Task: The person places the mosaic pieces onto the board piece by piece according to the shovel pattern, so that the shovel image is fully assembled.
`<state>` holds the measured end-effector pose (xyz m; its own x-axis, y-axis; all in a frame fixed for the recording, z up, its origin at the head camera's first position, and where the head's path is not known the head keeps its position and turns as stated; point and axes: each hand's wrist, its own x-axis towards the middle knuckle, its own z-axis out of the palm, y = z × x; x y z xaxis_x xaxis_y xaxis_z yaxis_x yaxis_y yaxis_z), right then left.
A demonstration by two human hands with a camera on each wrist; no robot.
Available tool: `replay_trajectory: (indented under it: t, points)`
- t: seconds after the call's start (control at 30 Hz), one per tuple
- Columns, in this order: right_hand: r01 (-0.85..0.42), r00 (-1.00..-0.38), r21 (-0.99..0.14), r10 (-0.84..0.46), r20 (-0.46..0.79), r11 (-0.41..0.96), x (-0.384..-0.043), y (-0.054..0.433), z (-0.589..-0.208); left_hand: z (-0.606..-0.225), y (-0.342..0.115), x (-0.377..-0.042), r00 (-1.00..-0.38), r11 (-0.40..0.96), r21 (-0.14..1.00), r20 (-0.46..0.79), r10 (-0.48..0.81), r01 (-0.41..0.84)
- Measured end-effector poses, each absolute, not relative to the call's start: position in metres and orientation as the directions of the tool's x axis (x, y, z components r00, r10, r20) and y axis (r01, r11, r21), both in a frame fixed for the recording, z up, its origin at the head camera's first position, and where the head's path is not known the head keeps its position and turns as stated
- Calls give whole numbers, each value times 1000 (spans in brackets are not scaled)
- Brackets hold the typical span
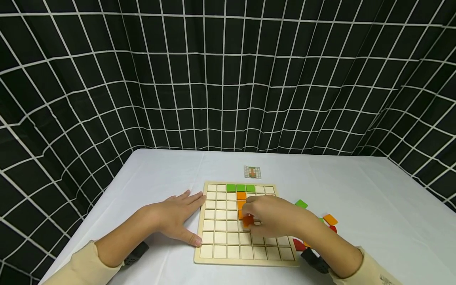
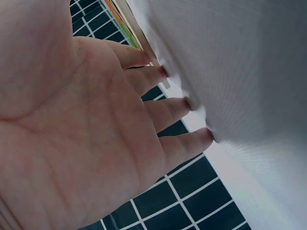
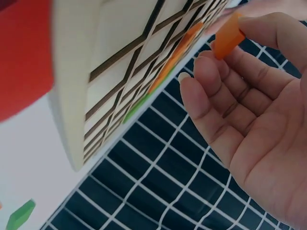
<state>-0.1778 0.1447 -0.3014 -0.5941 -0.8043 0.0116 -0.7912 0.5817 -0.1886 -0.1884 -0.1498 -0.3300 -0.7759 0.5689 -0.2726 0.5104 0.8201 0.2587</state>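
Observation:
A pale wooden grid board (image 1: 216,250) lies on the white table, with three green square tiles (image 1: 240,188) in its far row. Below the middle green one runs a column of orange tiles (image 1: 241,196). My right hand (image 1: 276,215) is over the board and pinches an orange square tile (image 3: 228,36) between thumb and fingers, close to the near end of that column. My left hand (image 1: 176,217) lies with fingers spread at the board's left edge, thumb and fingertips at the rim. In the left wrist view its palm (image 2: 91,124) shows nothing held.
Behind the board lies a small printed pattern card (image 1: 252,172). Loose tiles lie to the right: a green one (image 1: 301,204), an orange one (image 1: 330,219) and a red piece (image 1: 299,245), partly behind my right forearm. A black grid-patterned curtain (image 1: 228,79) hangs behind the table.

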Motion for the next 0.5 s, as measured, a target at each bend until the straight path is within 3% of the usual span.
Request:
replay_trajectory:
  t: [0.5]
  points:
    - [-839,-535,-135,-845,20,527,-180,121,-305,-329,-151,-189,-768,813,258,-272,580,523]
